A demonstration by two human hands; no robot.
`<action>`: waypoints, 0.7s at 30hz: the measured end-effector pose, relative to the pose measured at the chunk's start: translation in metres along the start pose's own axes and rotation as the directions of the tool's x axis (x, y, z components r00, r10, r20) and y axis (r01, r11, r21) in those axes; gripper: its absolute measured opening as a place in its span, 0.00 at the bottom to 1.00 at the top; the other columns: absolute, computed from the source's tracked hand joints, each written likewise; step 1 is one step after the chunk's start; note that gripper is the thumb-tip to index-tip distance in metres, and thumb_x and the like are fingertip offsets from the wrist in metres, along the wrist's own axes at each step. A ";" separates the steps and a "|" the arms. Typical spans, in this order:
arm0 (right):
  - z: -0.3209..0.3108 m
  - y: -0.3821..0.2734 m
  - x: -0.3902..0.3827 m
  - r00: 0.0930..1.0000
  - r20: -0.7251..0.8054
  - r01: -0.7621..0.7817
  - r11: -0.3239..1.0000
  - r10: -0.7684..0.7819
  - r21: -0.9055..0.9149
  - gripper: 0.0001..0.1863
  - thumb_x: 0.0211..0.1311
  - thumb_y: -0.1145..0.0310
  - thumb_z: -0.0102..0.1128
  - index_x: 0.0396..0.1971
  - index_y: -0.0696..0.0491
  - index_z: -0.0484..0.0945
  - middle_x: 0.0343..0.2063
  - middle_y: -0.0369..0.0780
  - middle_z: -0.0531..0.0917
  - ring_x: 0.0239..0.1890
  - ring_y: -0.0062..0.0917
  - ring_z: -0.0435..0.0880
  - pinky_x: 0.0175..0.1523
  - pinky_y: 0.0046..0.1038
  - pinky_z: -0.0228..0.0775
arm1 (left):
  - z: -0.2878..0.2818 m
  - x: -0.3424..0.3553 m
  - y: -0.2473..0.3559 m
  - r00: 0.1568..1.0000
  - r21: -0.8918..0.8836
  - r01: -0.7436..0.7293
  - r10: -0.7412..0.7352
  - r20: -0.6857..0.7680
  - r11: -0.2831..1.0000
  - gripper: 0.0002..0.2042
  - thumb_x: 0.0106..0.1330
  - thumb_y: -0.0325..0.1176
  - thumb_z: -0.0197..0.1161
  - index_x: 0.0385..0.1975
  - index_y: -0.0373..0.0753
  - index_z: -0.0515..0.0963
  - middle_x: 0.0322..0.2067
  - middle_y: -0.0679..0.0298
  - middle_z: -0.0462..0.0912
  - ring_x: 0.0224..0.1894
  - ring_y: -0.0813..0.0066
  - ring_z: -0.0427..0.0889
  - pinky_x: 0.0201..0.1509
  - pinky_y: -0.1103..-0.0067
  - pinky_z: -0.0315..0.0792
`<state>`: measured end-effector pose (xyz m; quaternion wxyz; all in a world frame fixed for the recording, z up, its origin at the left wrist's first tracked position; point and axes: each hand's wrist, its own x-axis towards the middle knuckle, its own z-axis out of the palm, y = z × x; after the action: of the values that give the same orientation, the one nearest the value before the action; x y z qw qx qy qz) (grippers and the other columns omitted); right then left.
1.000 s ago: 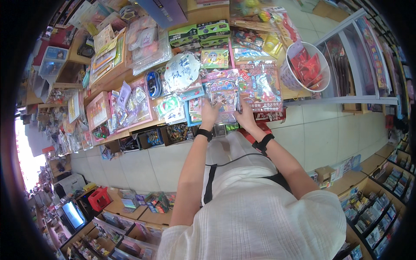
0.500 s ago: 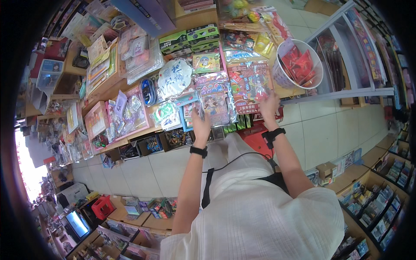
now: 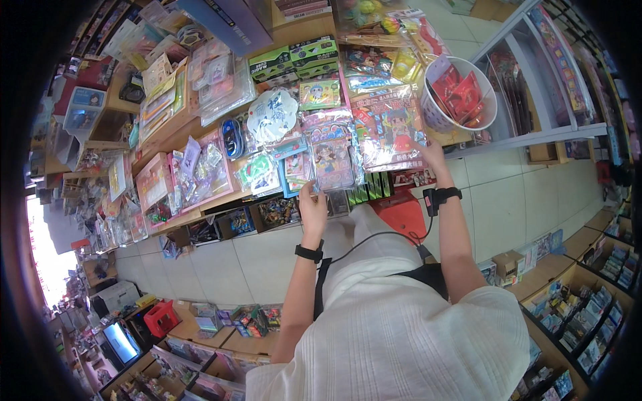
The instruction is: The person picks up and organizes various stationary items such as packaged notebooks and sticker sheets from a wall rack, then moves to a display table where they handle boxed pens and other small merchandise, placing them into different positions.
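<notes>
Near the counter's front edge, my left hand (image 3: 313,206) is open, thumb and forefinger apart at the lower edge of a blue-edged package (image 3: 293,167). Beside that lies a pink cartoon package (image 3: 331,160) in clear wrap. To the right, my right hand (image 3: 431,154) grips the lower right corner of a large red-and-pink package (image 3: 388,127) with a cartoon figure on it. A white tub (image 3: 435,107) of red packets stands just beyond that hand.
A round white card (image 3: 273,113), green boxes (image 3: 314,53) and pink trays (image 3: 200,164) crowd the counter. A grey metal rack (image 3: 535,134) is at right. A red plastic object (image 3: 394,214) is below the counter, by my legs. Stocked shelves (image 3: 582,314) stand behind me.
My hands have moved apart from the pink package: the right one rightward onto the red-and-pink package, whose cover looks different now, the left one down to the blue-edged package's lower edge.
</notes>
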<state>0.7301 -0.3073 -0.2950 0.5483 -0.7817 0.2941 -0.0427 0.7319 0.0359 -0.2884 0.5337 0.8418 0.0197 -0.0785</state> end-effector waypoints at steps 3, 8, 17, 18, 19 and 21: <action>-0.004 -0.019 -0.002 0.998 0.066 -0.035 0.982 0.023 0.187 0.22 0.48 0.65 0.65 0.42 0.62 0.73 0.34 0.39 0.80 0.34 0.18 0.76 0.41 0.20 0.66 | 0.001 -0.001 0.015 1.000 -0.027 0.002 -0.001 0.020 1.000 0.16 0.58 0.26 0.52 0.47 0.32 0.66 0.45 0.52 0.72 0.48 0.63 0.73 0.47 0.75 0.69; 0.009 -0.028 -0.021 0.991 0.047 0.112 0.956 -0.129 0.271 0.20 0.50 0.67 0.61 0.41 0.63 0.73 0.34 0.39 0.79 0.35 0.19 0.75 0.42 0.21 0.66 | 0.001 -0.014 0.009 0.998 -0.069 -0.052 0.054 0.028 0.996 0.15 0.58 0.26 0.52 0.46 0.32 0.67 0.42 0.53 0.74 0.46 0.63 0.74 0.47 0.75 0.68; 0.003 -0.069 -0.070 0.937 -0.195 0.241 0.940 -0.291 -0.242 0.13 0.49 0.68 0.59 0.31 0.60 0.71 0.18 0.43 0.71 0.22 0.28 0.70 0.31 0.30 0.62 | -0.022 -0.045 0.018 0.995 -0.136 -0.077 0.084 0.050 0.988 0.13 0.60 0.27 0.50 0.45 0.35 0.68 0.39 0.52 0.76 0.42 0.68 0.76 0.44 0.77 0.69; -0.002 -0.076 -0.077 0.938 -0.202 0.259 0.956 -0.283 -0.139 0.13 0.50 0.68 0.58 0.32 0.60 0.71 0.20 0.42 0.73 0.24 0.25 0.71 0.32 0.28 0.63 | -0.030 -0.049 0.027 0.997 -0.120 -0.029 0.037 0.070 0.992 0.13 0.61 0.27 0.50 0.46 0.35 0.68 0.38 0.52 0.77 0.41 0.69 0.76 0.43 0.77 0.70; -0.008 -0.088 -0.088 0.937 -0.212 0.275 0.961 -0.276 -0.035 0.12 0.51 0.69 0.58 0.32 0.60 0.71 0.21 0.40 0.74 0.25 0.23 0.72 0.34 0.26 0.64 | -0.037 -0.051 0.034 0.996 -0.104 0.015 -0.005 0.090 0.994 0.13 0.61 0.27 0.50 0.46 0.36 0.68 0.37 0.52 0.77 0.40 0.70 0.76 0.42 0.77 0.70; -0.012 -0.108 -0.103 0.925 -0.157 0.365 0.924 -0.346 0.114 0.11 0.52 0.70 0.57 0.33 0.61 0.71 0.24 0.38 0.75 0.27 0.20 0.72 0.35 0.24 0.64 | -0.039 -0.053 0.022 0.997 -0.104 -0.066 0.068 0.019 0.992 0.13 0.61 0.28 0.50 0.46 0.36 0.68 0.39 0.54 0.76 0.41 0.72 0.76 0.40 0.78 0.70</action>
<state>0.6854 -0.2408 -0.1686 0.5642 -0.7767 0.1796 -0.2148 0.6867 0.0644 -0.2439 0.5790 0.8123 -0.0106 -0.0688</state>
